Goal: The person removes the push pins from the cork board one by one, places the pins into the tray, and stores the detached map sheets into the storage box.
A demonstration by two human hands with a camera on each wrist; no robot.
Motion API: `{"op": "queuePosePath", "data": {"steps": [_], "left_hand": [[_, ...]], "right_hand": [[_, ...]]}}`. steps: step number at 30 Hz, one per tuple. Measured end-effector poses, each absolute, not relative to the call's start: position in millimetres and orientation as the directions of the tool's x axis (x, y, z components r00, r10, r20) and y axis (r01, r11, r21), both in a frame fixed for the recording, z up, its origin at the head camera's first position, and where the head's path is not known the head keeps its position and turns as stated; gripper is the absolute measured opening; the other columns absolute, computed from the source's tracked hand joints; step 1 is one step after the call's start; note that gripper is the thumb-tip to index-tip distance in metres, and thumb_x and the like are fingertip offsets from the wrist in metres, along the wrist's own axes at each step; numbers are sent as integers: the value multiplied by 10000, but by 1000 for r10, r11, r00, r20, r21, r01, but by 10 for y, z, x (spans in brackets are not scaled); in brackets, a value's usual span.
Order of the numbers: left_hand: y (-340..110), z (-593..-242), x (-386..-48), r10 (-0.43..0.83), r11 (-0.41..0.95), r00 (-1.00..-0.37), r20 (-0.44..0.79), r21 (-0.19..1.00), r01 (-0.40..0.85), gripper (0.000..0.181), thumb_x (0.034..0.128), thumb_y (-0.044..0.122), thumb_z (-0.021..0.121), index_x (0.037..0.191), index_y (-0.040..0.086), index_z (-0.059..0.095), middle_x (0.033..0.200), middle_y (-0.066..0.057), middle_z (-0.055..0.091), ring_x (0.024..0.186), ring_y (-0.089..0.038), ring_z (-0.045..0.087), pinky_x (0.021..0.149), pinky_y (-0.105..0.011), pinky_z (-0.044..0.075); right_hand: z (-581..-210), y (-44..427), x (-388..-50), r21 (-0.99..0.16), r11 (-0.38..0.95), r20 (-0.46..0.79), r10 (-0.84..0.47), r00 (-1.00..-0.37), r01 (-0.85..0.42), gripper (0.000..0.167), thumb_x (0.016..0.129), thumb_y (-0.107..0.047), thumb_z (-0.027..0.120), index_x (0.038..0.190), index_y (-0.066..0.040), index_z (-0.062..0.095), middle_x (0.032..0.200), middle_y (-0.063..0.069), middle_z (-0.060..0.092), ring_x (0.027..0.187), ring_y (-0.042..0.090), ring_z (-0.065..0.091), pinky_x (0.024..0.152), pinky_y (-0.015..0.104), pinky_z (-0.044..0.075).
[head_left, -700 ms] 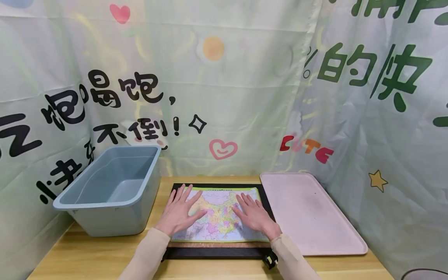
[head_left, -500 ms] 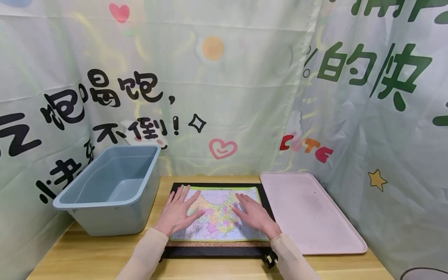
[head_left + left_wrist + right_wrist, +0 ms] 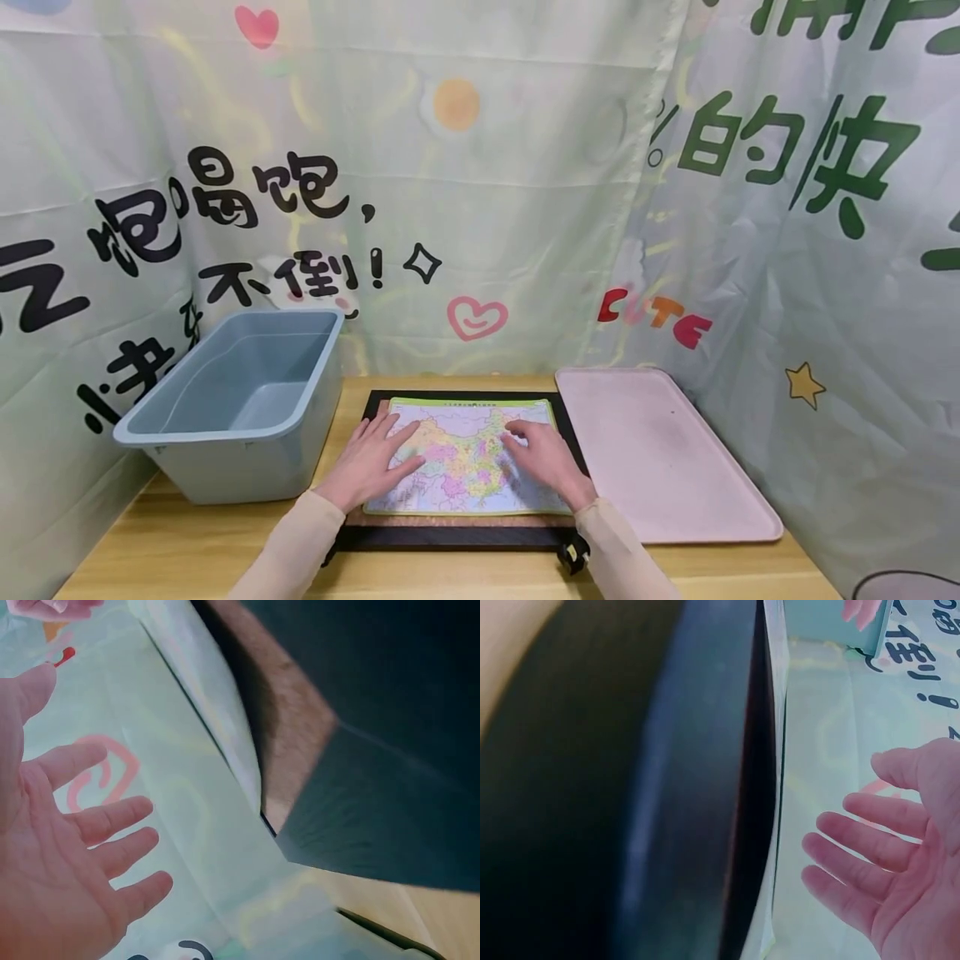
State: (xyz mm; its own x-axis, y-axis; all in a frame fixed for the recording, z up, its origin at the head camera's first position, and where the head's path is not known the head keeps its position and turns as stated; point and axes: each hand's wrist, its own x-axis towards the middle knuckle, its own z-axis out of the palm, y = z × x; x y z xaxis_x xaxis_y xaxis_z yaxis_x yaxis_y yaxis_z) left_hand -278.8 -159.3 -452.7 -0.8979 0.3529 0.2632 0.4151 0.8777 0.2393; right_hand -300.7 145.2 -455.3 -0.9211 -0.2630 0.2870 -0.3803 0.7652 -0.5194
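Observation:
A colourful printed map (image 3: 467, 467) lies on a brown board (image 3: 450, 521) set in a black frame (image 3: 450, 540). Over the map's left side is my left hand (image 3: 369, 458), fingers spread and holding nothing. My right hand (image 3: 551, 458) is over the right side, its fingers a little bent and nothing in its grasp. In the left wrist view the fingers (image 3: 112, 821) stand apart from the sheet. The right wrist view likewise has the relaxed fingers (image 3: 862, 847) away from the map's edge.
To the left stands a blue-grey plastic tub (image 3: 225, 471). A pale pink tray (image 3: 675, 467) lies right of the frame on the wooden table (image 3: 187, 550). At the frame's front right corner sits a small black object (image 3: 573, 556). Printed cloth (image 3: 510, 208) hangs behind.
My left hand has drawn back toward me and to the left, uncovering the map's upper left corner. The right hand's fingers have bent more, and it has shifted only slightly.

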Motion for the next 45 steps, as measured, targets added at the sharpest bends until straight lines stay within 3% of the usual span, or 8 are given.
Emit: {"op": "queuePosePath", "data": {"steps": [4,11,22,33,45], "left_hand": [[-1649,-4550,-2781,389,866,-890,237,237,441,604,965,530,537,1469,202,484,1498,-193,444,1428,-374,355,1148,-632,208],[-1738,-4625,-2763,438,852,-879,188,224,473,603,974,563,491,1459,205,493,1490,-194,443,1401,-384,386,1110,-642,270],[-1841,-4699,-2641,506,836,-855,118,180,519,589,971,548,511,1458,215,496,1481,-202,447,1377,-425,405,1058,-639,350],[-1922,-4752,-2525,545,815,-838,16,225,534,656,971,644,395,1513,275,405,1578,-164,325,1457,-443,258,1089,-675,264],[-1950,-4842,-2471,585,790,-811,19,214,575,576,988,616,388,1502,356,403,1592,-107,323,1461,-405,274,1084,-693,228]], "right_hand": [[-4577,1447,-3045,-548,750,309,-229,-923,-369,275,980,-269,607,1162,-94,716,1080,48,736,932,207,701,789,409,554],[-4646,1473,-3120,-629,696,280,-213,-936,-347,182,976,-232,616,1039,-113,738,998,24,738,876,175,693,775,396,554],[-4654,1475,-3208,-731,612,233,-191,-953,-302,198,962,-203,633,1060,-64,734,990,27,733,913,186,683,807,396,548],[-4624,1444,-3276,-828,523,107,-206,-973,-202,247,969,-215,628,1098,-28,726,1019,97,729,873,217,687,729,328,549],[-4711,1340,-3501,-970,245,-36,-173,-984,-8,326,943,-120,637,1161,122,650,1084,266,693,936,277,715,803,362,586]]}}
